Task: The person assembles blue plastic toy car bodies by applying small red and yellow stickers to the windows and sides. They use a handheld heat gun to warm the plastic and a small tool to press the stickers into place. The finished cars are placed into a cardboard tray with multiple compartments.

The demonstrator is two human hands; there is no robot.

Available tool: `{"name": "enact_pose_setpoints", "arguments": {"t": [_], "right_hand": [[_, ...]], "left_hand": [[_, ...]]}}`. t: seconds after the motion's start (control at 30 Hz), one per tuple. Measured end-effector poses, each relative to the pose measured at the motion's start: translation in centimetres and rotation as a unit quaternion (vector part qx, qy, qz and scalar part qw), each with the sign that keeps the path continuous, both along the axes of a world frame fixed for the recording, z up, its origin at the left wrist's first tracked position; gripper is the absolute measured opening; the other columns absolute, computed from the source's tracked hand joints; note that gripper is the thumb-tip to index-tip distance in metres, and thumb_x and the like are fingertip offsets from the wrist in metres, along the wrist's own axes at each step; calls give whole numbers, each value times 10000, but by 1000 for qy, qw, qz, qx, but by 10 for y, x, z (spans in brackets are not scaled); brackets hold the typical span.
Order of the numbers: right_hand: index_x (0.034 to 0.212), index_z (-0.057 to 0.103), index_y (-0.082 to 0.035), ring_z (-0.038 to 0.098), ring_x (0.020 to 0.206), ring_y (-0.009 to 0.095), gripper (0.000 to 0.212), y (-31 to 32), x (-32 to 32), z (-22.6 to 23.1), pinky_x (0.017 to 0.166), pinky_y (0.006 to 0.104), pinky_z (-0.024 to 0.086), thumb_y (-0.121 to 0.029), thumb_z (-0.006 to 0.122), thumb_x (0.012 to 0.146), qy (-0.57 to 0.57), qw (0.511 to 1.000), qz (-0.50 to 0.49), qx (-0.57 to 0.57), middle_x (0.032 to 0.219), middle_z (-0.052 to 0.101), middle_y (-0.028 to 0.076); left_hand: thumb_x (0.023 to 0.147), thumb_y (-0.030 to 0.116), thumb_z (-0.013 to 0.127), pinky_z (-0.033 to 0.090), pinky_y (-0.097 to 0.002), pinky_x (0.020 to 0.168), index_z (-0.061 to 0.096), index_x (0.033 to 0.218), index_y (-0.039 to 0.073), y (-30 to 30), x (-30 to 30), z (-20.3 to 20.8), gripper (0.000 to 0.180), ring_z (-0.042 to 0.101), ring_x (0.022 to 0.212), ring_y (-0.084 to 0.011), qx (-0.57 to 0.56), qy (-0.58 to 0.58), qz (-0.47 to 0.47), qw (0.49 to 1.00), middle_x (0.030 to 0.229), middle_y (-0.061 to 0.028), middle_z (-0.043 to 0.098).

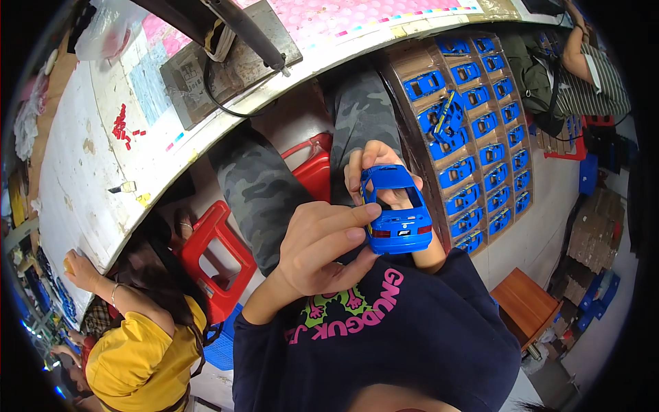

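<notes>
A blue toy car body with open window holes and dark red tail lights is held in front of my chest, its rear toward me. My right hand grips it from the far side, with fingers curled over its front left edge. Part of that hand shows through the windows. My left hand is closed against the car's left rear corner. Its index fingertip rests by the rear window edge and the thumb lies low beside the bumper. Whether a small part sits under the left fingertips is hidden.
At right stands a brown divided tray with rows of blue toy cars; one car lies tilted on others. A white table carries small red pieces and a metal-based press. Red stools and co-workers are nearby.
</notes>
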State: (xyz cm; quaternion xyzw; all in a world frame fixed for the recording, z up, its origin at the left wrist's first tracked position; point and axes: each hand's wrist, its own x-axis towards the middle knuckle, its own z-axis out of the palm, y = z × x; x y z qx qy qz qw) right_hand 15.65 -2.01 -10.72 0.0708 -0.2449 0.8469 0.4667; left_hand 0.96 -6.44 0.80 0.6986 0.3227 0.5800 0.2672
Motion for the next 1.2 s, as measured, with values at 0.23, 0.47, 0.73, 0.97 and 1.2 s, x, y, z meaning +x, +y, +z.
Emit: {"name": "enact_pose_setpoints", "arguments": {"t": [0.23, 0.47, 0.73, 0.97, 1.2], "right_hand": [[1053, 425, 24, 558, 878, 260, 734, -8, 2, 10, 748, 325, 465, -484, 693, 597, -54, 998, -15, -31, 951, 532, 201], [1085, 387, 35, 534, 962, 211, 706, -21, 19, 18, 797, 312, 453, -492, 628, 682, -244, 963, -30, -108, 1033, 515, 153], [1184, 312, 26, 566, 827, 241, 837, -20, 12, 25, 630, 331, 494, -535, 622, 644, -263, 956, -13, -132, 1062, 479, 177], [1340, 91, -73, 574, 764, 263, 933, -9, -4, 36, 569, 327, 507, -286, 684, 652, -189, 967, -148, -81, 1293, 285, 203], [1297, 171, 2, 580, 603, 185, 685, 16, -9, 72, 490, 259, 484, -28, 586, 753, -349, 905, -243, -24, 1212, 390, 189]], "left_hand": [[584, 30, 699, 412, -284, 571, 529, 967, 54, 2, -1, -1, 420, 575, 695, -214, 2, 19, 32, 999, 936, -137, 596], [549, 26, 695, 420, -270, 585, 605, 884, 33, 8, -9, -18, 348, 550, 670, -198, -42, 48, 74, 995, 875, -118, 592], [580, -16, 675, 426, -250, 604, 573, 871, 10, 10, -8, -24, 310, 539, 672, -181, -88, 21, 113, 989, 854, -115, 580], [821, 23, 516, 391, -198, 679, 476, 958, -20, 28, -14, -46, 149, 490, 753, -73, -367, -225, 166, 887, 831, -48, 526], [882, 155, 395, 365, -236, 706, 447, 1056, -42, 38, -7, -46, 268, 497, 754, -106, -359, -292, 116, 879, 831, -77, 534]]}}
